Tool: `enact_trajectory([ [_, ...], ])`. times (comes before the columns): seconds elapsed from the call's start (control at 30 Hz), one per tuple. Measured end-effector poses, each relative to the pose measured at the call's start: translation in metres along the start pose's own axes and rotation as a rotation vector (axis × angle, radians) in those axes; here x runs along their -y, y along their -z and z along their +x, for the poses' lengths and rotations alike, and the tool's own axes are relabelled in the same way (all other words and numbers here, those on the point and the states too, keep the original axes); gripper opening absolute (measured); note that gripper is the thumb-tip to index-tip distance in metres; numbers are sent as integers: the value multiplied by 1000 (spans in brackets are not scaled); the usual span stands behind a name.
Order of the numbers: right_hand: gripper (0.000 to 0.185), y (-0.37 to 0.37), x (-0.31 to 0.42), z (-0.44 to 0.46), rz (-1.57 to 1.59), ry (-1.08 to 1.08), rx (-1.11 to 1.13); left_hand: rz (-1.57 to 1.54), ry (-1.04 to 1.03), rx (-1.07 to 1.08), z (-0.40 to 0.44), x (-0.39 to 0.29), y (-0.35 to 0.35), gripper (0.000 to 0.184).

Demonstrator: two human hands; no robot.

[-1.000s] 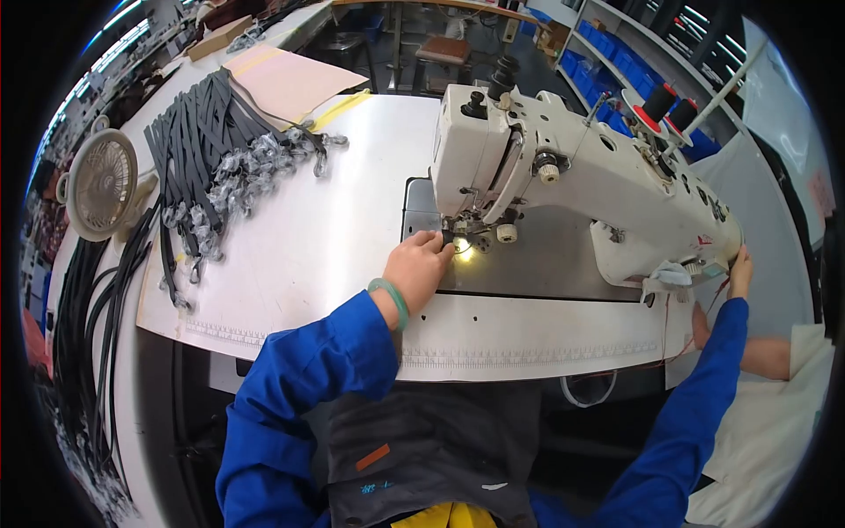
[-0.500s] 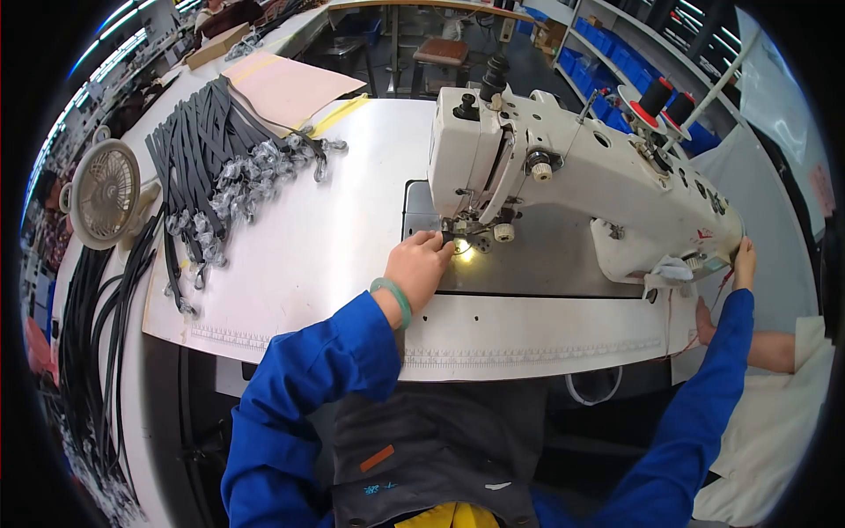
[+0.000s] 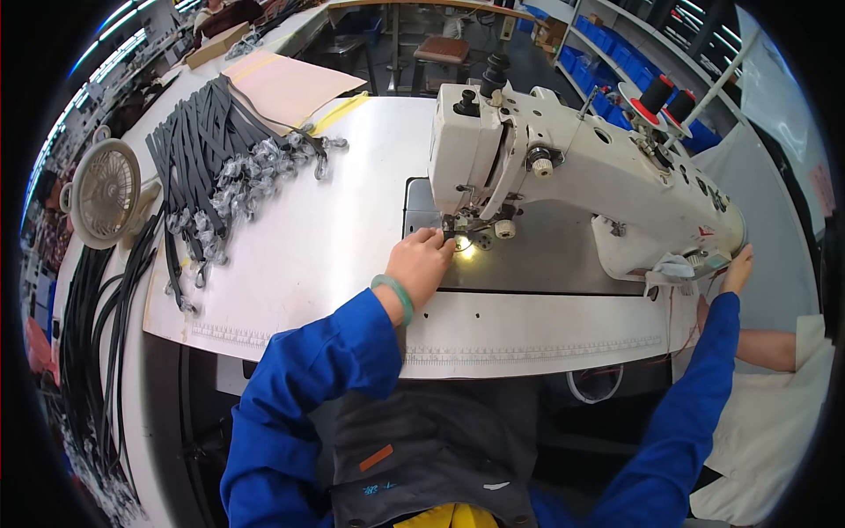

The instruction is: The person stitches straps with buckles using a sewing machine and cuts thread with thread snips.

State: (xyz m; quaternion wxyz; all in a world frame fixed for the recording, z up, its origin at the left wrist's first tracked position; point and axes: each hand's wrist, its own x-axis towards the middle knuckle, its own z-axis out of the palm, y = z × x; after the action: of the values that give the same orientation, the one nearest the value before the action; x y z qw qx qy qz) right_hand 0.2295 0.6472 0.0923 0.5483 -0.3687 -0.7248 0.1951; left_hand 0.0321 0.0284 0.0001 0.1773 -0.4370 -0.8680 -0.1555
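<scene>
A white sewing machine [image 3: 563, 145] stands on the table, its lamp lighting the metal bed beside the needle. My left hand [image 3: 421, 264], with a green bangle at the wrist, is at the presser foot [image 3: 459, 224]. Its fingers are pressed together; what they pinch is small, dark and mostly hidden. At the machine's right end, my right hand [image 3: 738, 269] grips the handwheel [image 3: 734, 231] along its near edge. A wad of white cloth [image 3: 674, 267] sits low on the machine, left of that hand.
Dark grey straps [image 3: 198, 141] with clear plastic-wrapped ends lie at the left, beside a small fan [image 3: 106, 194]. More long straps [image 3: 92, 326] hang farther left. Thread cones [image 3: 656, 93] stand behind the machine. Another person's forearm [image 3: 767, 349] reaches in at the right.
My right hand has slid down and slightly left around the handwheel's edge. My left hand stays almost in place at the presser foot.
</scene>
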Motion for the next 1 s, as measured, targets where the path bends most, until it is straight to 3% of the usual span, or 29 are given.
enact_trajectory([
  [0.1,56,2,5,25,-161,180,127,-9,-5,-18,1,1,-2,24],
  [0.2,61,13,18,33,-283,-184,350,-26,8,-30,2,1,-3,23],
  [0.4,65,4,-18,11,-34,-102,174,-53,33,-1,2,2,-2,22],
  [0.6,64,9,-21,16,-18,-128,273,-45,15,-12,2,1,-2,24],
  [0.7,62,16,4,24,-190,-271,413,-49,16,-30,2,2,-3,25],
  [0.9,58,4,-20,13,-103,-84,158,-59,16,-16,3,2,-3,26],
  [1.0,58,11,-12,18,-69,-140,316,-63,-1,-36,3,4,-5,25],
])
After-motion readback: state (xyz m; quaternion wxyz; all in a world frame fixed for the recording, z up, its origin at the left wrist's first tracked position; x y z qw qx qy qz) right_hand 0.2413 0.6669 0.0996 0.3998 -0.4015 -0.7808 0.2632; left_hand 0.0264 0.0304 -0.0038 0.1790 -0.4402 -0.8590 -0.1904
